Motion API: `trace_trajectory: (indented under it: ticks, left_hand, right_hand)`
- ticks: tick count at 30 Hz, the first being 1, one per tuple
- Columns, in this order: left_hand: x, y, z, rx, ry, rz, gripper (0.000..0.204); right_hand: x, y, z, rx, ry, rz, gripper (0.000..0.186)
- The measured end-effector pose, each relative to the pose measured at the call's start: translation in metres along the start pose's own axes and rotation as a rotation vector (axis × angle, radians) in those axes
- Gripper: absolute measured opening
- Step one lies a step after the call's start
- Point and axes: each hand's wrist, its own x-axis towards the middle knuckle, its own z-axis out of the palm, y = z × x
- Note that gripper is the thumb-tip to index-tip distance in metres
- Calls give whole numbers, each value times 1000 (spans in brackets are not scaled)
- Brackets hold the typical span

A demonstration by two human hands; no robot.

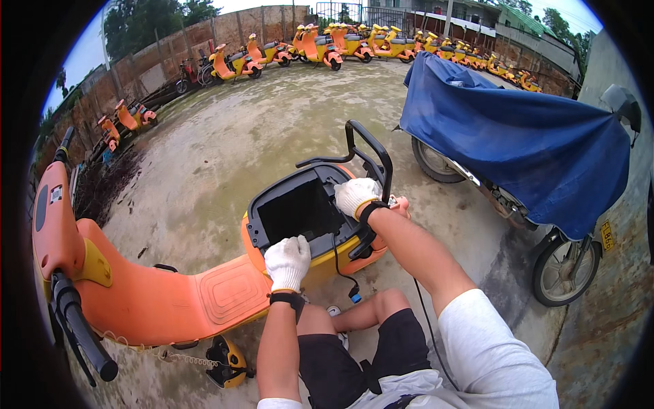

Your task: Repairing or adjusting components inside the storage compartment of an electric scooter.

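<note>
An orange and yellow scooter (223, 290) stands before me, its seat compartment (256, 219) open with a dark interior and grey rim. My left hand (287, 262), in a white knit glove, has its fingers curled on the compartment's near rim. My right hand (357, 195), also gloved, grips the rim's right side, close to a black tubular rack (385, 163). A black cable with a blue connector (355, 297) hangs from the compartment down the scooter's near side. The connector is near neither hand.
A yellow and black helmet (235, 361) lies by the scooter on a coiled cord. A motorbike under a blue cover (511, 143) stands at right beside a wall (613, 320). Rows of orange and yellow scooters (320, 48) line the yard's back and left, before brick walls (157, 61).
</note>
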Motion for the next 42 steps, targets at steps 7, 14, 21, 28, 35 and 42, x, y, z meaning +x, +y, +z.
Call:
trace_trajectory:
  ticks: [7,14,21,28,35,42]
  left_hand:
    - [0,1,-1,-3,34,8,40]
    - [1,1,0,1,47,10,41]
    - [0,1,1,9,52,8,40]
    - [0,1,1,20,60,15,39]
    - [0,1,1,-2,68,16,41]
    - [1,1,0,-8,68,26,39]
  right_hand:
    - [-9,-1,-26,700,-480,163,45]
    - [-29,-48,-20,1508,-291,392,37]
    - [-5,-41,3,2098,-291,686,18]
    - [2,-37,11,2148,-269,840,23]
    - [2,-35,16,2080,-352,748,15]
    - [15,-55,30,2351,-348,796,23]
